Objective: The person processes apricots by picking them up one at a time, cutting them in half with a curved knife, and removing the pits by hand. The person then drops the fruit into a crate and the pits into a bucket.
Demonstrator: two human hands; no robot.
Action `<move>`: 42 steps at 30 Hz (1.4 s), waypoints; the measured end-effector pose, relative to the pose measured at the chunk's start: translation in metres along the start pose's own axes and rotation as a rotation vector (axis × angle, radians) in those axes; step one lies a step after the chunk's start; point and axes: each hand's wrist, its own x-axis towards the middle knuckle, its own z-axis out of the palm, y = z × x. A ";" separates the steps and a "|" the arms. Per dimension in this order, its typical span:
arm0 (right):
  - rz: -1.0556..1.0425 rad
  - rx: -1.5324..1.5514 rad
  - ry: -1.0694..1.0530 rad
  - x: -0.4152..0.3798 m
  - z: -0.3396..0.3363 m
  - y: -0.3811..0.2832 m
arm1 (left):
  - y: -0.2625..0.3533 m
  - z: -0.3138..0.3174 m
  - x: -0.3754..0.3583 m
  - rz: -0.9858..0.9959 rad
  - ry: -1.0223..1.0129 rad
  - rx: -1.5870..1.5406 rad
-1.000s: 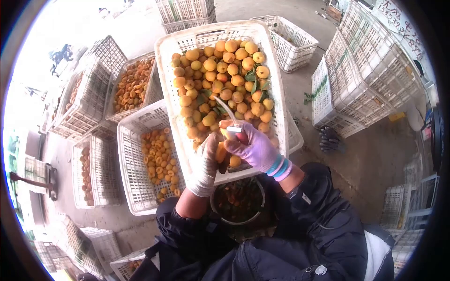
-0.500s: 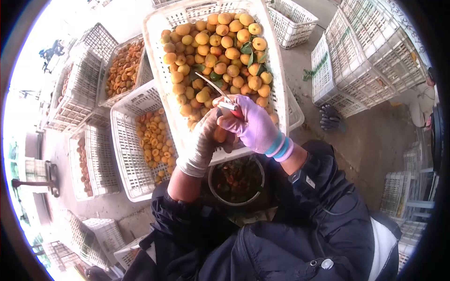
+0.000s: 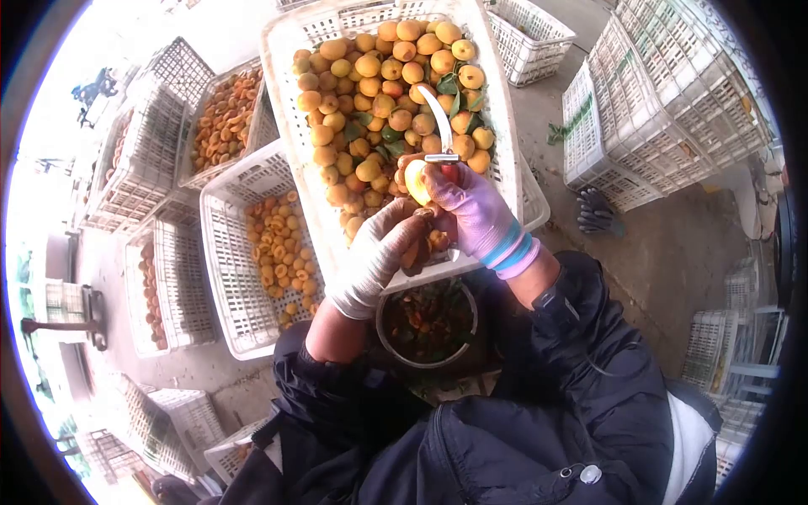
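Observation:
My right hand [image 3: 475,210], in a lilac glove with turquoise bands, is closed around a knife [image 3: 446,135] with a red handle and a curved, pale blade pointing up and away from me. By its thumb and fingers sits a cut apricot [image 3: 416,181], its bright yellow flesh showing. My left hand [image 3: 379,257], in a stained white glove, is just to the left and below, fingertips closed; what they hold is hidden. Both hands are over the near edge of a white crate [image 3: 290,109] full of whole apricots [image 3: 383,105] and a few green leaves.
A crate [image 3: 223,286] at the left holds halved apricots [image 3: 278,252]; another behind it holds more halves [image 3: 225,118]. A round bucket [image 3: 427,362] with dark scraps stands between my knees. Stacked white crates [image 3: 665,109] and a dark glove [image 3: 598,212] are at the right.
My hands have drawn slightly apart. The knife blade has swung from pointing up-left to nearly upright, and the yellow cut face of the apricot has come into view.

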 end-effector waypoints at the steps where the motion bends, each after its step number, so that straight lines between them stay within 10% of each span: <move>1: 0.000 0.000 0.000 -0.002 -0.001 -0.004 | -0.001 -0.004 0.002 0.000 0.000 0.000; 5: 0.099 -0.021 -0.005 -0.004 -0.008 -0.013 | -0.025 -0.029 0.013 0.317 0.516 1.215; 7: -0.133 -0.323 0.077 0.000 -0.002 -0.007 | -0.017 -0.029 0.015 0.139 0.390 0.360; 12: -0.219 -0.795 0.042 -0.008 0.010 0.005 | -0.029 -0.022 0.021 0.019 0.247 -0.351; 15: -0.241 -0.867 0.007 -0.004 0.010 0.007 | -0.023 -0.028 0.007 0.032 0.140 -0.242; 18: -0.186 -0.687 0.000 -0.006 0.004 0.001 | 0.004 -0.048 -0.017 0.115 0.348 0.133; 21: -0.149 -0.383 0.033 -0.009 -0.003 -0.008 | -0.004 -0.100 -0.029 0.497 0.981 1.388; 29: -0.076 -0.248 0.114 -0.011 -0.010 -0.018 | -0.078 -0.071 0.023 0.293 0.312 1.609; 33: -0.051 -0.256 0.125 -0.016 -0.013 -0.023 | -0.088 -0.047 0.053 -0.284 0.293 1.625; 39: -0.028 -0.188 0.114 -0.014 -0.023 -0.021 | -0.125 -0.057 0.053 0.125 0.404 1.639; 42: -0.023 -0.164 0.122 -0.015 -0.020 -0.025 | -0.119 -0.051 0.052 -0.014 0.389 1.635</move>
